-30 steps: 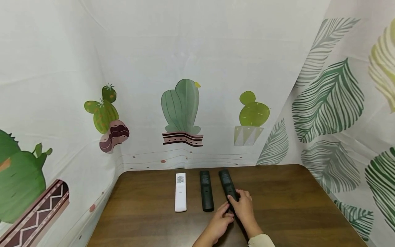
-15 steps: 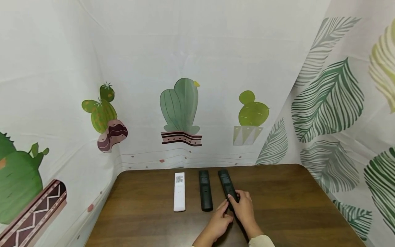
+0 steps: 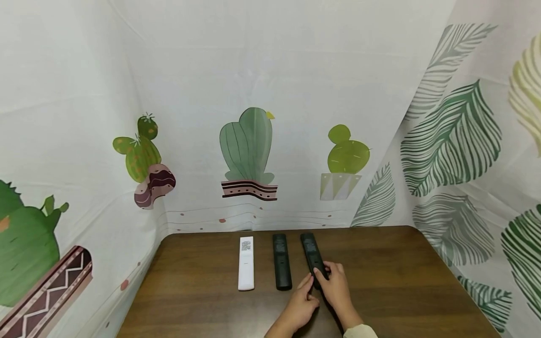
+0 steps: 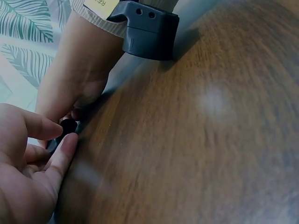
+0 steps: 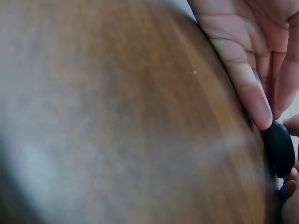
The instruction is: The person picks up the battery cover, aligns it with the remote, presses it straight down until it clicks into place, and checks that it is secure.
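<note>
A black remote control (image 3: 310,251) lies tilted on the table at the right of a row, a printed label on its upward side. My right hand (image 3: 336,290) holds its near half, thumb on top and fingers around the right side. From the left, my left hand (image 3: 298,306) reaches the near end; in the left wrist view, its thumb and forefinger (image 4: 44,127) pinch around the dark end. Further left lie a second black remote control (image 3: 282,263) and a white remote control (image 3: 246,265) with a square code on it. In the right wrist view, a fingertip meets the black remote's end (image 5: 279,151).
The brown wooden table (image 3: 190,281) has rounded far corners. Behind it and at both sides hangs a white cloth (image 3: 287,61) printed with cacti and leaves. A dark bracket (image 4: 152,35) sits at the right wrist by a light sleeve (image 3: 360,329).
</note>
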{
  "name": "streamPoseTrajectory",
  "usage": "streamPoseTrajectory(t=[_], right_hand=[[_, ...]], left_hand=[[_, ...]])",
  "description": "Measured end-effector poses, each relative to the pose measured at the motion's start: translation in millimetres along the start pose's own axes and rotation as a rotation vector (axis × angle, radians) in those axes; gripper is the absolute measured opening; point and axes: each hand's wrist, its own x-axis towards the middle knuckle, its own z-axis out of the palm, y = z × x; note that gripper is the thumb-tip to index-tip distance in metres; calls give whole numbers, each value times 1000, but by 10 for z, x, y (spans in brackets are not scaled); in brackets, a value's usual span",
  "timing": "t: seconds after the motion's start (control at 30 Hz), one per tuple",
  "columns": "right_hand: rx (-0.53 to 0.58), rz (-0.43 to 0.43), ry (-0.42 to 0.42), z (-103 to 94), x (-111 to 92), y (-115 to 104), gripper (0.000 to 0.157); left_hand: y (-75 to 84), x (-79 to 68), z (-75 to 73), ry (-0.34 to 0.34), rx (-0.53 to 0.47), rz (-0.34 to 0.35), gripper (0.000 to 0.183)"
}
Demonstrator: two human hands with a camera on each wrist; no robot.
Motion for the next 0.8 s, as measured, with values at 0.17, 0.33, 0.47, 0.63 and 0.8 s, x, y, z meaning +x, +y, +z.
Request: streamPoseTrajectory(t=[0.17,0.33,0.47,0.63,0.8], right_hand=[[18,9,-4,6,-4,14,43],[40,0,24,7,-9,23,41],[44,7,51,10,-14,33,39],[57,13,66,28,-14,44,39],[61,28,75,53,2,59,38]], left_hand=[[-22,5,-7,-5,-19,-3,76],[-28,12,1,-8,-23,-6,76],[-23,11,13,-11,-22,-2,76],[-12,5,13,-13,-23,6,77],[-16,20,6,-11,-19,9,77]])
